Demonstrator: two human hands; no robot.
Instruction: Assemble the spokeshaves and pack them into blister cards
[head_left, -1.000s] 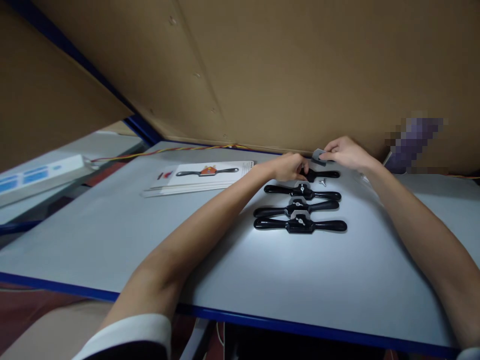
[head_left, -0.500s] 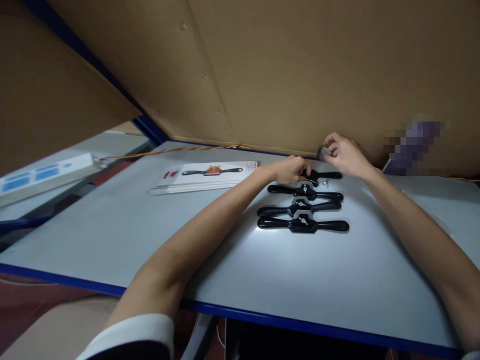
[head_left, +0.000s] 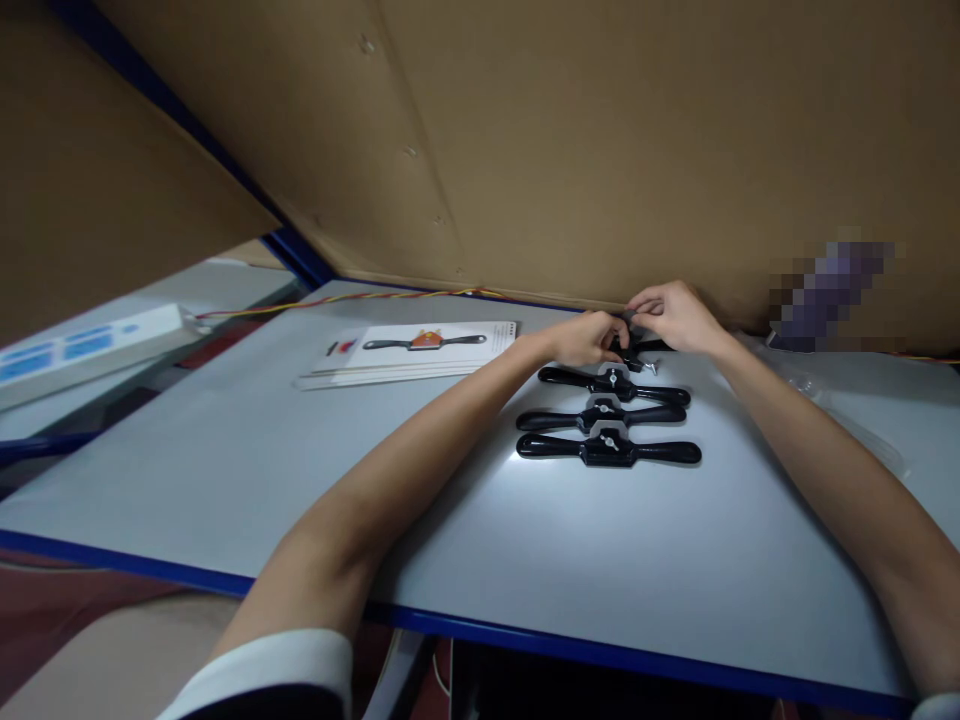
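Note:
At the back of the table, my left hand (head_left: 591, 338) is closed around the left part of a black spokeshave (head_left: 657, 345), most of which the fingers hide. My right hand (head_left: 679, 316) pinches a small grey blade (head_left: 630, 319) just above the middle of that spokeshave; whether the two touch is hidden. Small silver screws (head_left: 651, 368) lie close in front of it. Nearer to me, three more black spokeshaves lie in a row, each with a blade and a silver screw at its middle: the far one (head_left: 630, 388), the middle one (head_left: 645, 413) and the near one (head_left: 609, 455).
Left of my hands lies a stack of cards (head_left: 427, 341), the top one picturing a spokeshave. Clear plastic wrapping (head_left: 862, 440) is by my right forearm. A cardboard wall (head_left: 570, 150) rises behind the table (head_left: 480, 520); a white power strip (head_left: 97, 350) sits far left.
My right hand has moved left and slightly down, bringing the blade over the spokeshave beside my left hand. My left hand has stayed nearly in place.

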